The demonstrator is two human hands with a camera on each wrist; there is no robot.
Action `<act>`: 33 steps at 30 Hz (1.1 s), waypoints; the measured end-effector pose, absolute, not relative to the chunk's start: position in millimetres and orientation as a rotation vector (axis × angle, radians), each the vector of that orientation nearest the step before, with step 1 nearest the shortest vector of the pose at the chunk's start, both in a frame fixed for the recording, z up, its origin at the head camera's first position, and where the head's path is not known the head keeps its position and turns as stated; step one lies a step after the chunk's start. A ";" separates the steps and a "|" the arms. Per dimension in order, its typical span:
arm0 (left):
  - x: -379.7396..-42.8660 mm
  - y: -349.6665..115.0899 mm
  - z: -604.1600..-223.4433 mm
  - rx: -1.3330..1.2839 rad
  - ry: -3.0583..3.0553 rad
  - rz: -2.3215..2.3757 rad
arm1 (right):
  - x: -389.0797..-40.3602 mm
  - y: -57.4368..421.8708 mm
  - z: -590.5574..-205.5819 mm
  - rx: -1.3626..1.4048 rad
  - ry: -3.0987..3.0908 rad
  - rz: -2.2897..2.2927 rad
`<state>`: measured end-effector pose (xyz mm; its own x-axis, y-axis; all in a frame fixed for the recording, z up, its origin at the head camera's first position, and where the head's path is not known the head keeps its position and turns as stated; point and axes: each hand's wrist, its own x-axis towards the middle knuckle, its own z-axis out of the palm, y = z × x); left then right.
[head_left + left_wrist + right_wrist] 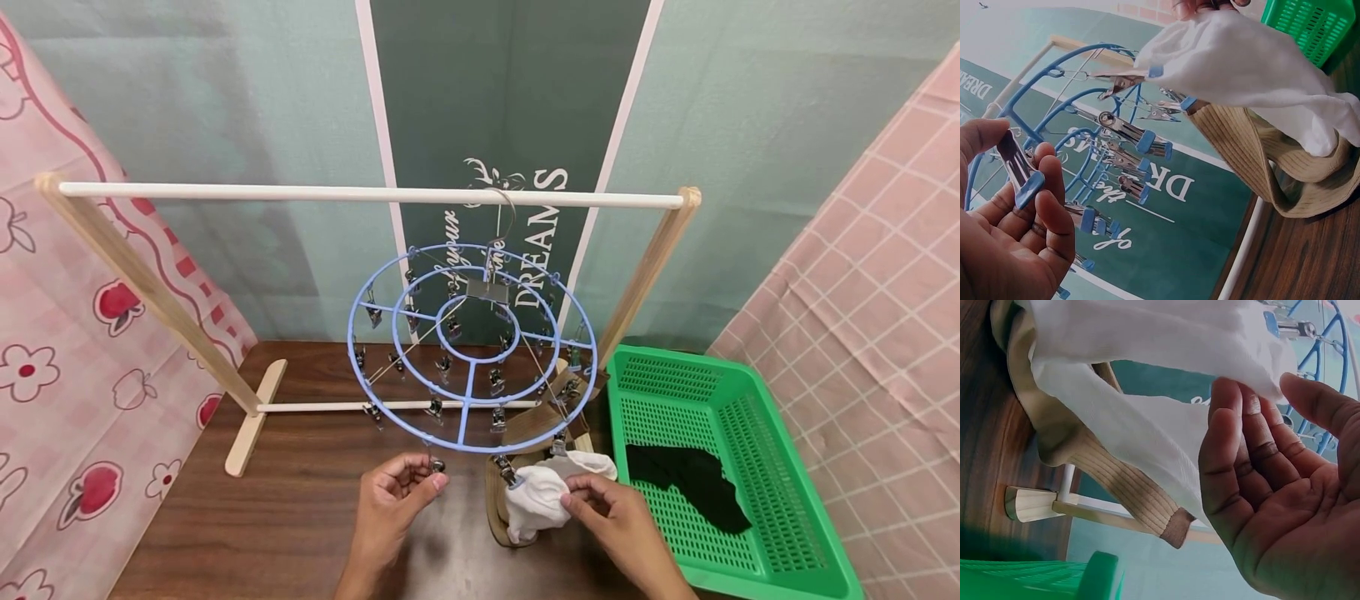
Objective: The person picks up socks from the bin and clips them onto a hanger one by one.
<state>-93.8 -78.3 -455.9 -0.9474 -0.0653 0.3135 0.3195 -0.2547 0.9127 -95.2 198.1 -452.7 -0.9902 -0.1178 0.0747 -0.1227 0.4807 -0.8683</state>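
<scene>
A blue round drying hanger (470,417) with metal clips hangs from a white rod. At its front edge my left hand (390,508) pinches a metal clip (1019,165) with blue tips between thumb and fingers; nothing shows in that clip's jaws. White sock fabric (536,498) hangs from a clip to the right, and my right hand (618,521) pinches its edge between thumb and fingertips. Behind the white fabric hangs a ribbed tan sock (1232,134), partly hidden; it also shows in the right wrist view.
The white rod (247,192) belongs to a wooden stand whose foot (255,421) rests on the brown table (285,525). To the right stands a green basket (806,483) with a black cloth item (693,483) in it. Patterned cloths hang at both sides.
</scene>
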 end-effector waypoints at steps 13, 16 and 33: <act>-94.0 -79.4 -455.2 -0.253 -1.760 -2.286 | -97.4 208.7 -441.9 0.139 -2.707 1.567; -94.0 -79.8 -455.0 -0.246 -1.771 -2.280 | -97.6 216.4 -436.0 0.085 -2.720 1.508; -95.0 -81.9 -455.3 -0.254 -1.808 -2.271 | -108.8 263.4 -414.7 0.053 -2.857 1.124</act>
